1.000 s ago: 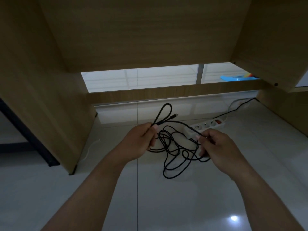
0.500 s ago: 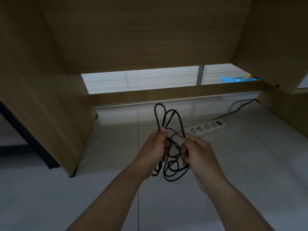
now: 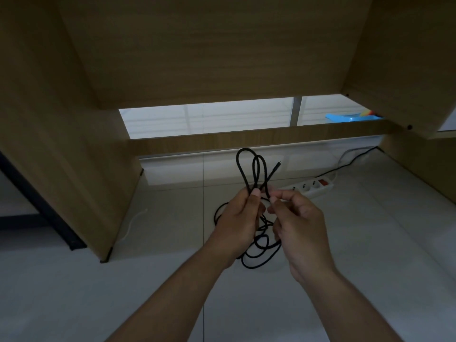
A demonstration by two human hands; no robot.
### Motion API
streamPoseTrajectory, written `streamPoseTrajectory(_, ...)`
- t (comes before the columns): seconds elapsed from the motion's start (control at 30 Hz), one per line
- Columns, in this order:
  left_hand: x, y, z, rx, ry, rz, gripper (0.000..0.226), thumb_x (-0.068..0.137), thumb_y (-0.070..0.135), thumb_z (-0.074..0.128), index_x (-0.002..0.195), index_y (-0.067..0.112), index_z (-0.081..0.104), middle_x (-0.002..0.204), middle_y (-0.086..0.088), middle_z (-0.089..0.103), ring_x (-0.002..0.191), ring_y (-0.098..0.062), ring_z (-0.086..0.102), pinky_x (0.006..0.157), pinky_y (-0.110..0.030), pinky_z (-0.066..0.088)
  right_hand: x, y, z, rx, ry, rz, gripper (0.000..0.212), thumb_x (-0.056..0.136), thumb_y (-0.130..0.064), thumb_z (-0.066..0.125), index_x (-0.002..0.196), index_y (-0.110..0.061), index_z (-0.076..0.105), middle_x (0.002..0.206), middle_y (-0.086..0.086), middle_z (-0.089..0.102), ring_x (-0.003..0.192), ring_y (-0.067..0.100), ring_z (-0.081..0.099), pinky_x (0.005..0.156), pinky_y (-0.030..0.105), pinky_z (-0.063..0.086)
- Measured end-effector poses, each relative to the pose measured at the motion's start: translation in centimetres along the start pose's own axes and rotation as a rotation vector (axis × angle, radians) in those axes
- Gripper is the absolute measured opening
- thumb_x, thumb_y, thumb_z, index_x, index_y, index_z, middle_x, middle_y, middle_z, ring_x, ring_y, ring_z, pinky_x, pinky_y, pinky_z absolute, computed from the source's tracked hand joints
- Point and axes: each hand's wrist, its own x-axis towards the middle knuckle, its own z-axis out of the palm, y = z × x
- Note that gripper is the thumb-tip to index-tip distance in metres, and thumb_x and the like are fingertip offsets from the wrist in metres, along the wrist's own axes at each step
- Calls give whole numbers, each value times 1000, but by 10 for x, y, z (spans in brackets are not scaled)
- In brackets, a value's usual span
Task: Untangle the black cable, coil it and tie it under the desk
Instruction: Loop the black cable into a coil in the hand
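1. The wooden counter rises above and beyond both hands; its side panels stand far out to either side of them, and its low crossbar runs just beyond the raised cable loops.
2. The pale tiled floor lies beneath the hands.
3. The left hand is closed in a pinch, thumb against curled fingers, gripping the black cable at the base of two upright loops.
4. The right hand, just beside the left and nearly touching it, has curled fingers, and its thumb and forefinger nip a strand of the same cable.
5. The cable's loops stand up above the left thumb; the rest hangs between and below the hands in a loose tangle reaching the floor.
6. A white power strip lies on the floor just beyond the right hand, its dark cord trailing away to the far right.
7. The cable's plug end points up, above the right hand's fingertips.
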Motion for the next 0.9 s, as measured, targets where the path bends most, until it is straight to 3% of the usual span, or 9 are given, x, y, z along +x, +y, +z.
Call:
streamPoseTrajectory(0.07, -1, 4, 2, 9, 18, 16, 29, 103, 40, 41, 116, 32, 65, 78, 7, 71, 74, -27, 59, 67, -44, 51, -1, 1, 2, -15, -16, -12, 17, 91, -19, 63, 90, -31, 76, 67, -14, 64, 52, -1, 51, 56, 21, 39)
streamPoseTrajectory(0.1, 0, 5, 2, -3, 29, 12, 28, 102, 39, 43, 115, 31, 66, 84, 8, 73, 83, -26, 59, 75, -43, 53, -2, 2, 3, -18, -29, -16, 18, 92, -19, 63, 90, -32, 76, 65, -17, 64, 54, -2, 53, 58, 19, 40)
streamPoseTrajectory(0.2, 2, 7, -4, -64, 60, 6, 23, 100, 34, 51, 104, 23, 71, 65, 20, 64, 52, -1, 57, 51, -16, 46, -4, 1, 4, -31, -99, -31, 27, 93, -16, 61, 96, -39, 76, 75, -20, 70, 61, -7, 58, 58, 10, 43)
streamPoseTrajectory(0.27, 4, 8, -10, -90, 93, -7, 22, 98, 34, 55, 99, 20, 72, 52, 22, 58, 48, 7, 52, 48, -8, 38, -5, 1, 6, -80, -158, -38, 35, 91, -13, 62, 103, -45, 72, 91, -21, 72, 69, -8, 60, 63, 9, 45)
streamPoseTrajectory(0.37, 8, 10, -18, -114, 194, -13, 25, 96, 40, 56, 86, 25, 73, 47, 20, 53, 46, 4, 49, 46, -11, 38, -10, 5, 10, -242, -223, -51, 36, 89, -15, 64, 111, -44, 64, 79, -22, 68, 64, -3, 62, 54, 10, 45)
streamPoseTrajectory(0.47, 13, 12, -30, -202, 337, -29, 33, 95, 47, 54, 77, 27, 72, 47, 15, 45, 41, -4, 35, 43, -17, 34, -13, 10, 11, -374, -220, -94, 16, 93, -22, 61, 92, -39, 62, 69, -12, 67, 53, 10, 59, 43, 17, 43)
streamPoseTrajectory(0.67, 20, 10, -40, -360, 345, -118, 29, 102, 38, 45, 89, 23, 66, 89, 4, 67, 71, -11, 56, 64, -27, 51, -9, 13, 8, -353, -200, -127, 12, 96, -27, 56, 91, -34, 65, 62, -7, 61, 50, 14, 54, 49, 31, 47)
streamPoseTrajectory(0.8, 21, 15, -42, -480, 271, -140, 25, 104, 33, 40, 99, 19, 60, 80, -1, 67, 74, -16, 66, 72, -32, 57, -9, 10, 7, -317, -175, -183, 16, 97, -24, 56, 96, -30, 71, 68, -8, 66, 55, 0, 53, 50, 8, 39)
streamPoseTrajectory(0.9, 20, 16, -38, -489, 220, -156, 20, 104, 32, 41, 104, 19, 56, 68, 2, 55, 69, -14, 55, 74, -33, 50, -9, 9, 7, -318, -185, -179, 18, 97, -22, 55, 94, -29, 72, 69, -9, 68, 55, 8, 53, 49, 9, 36)
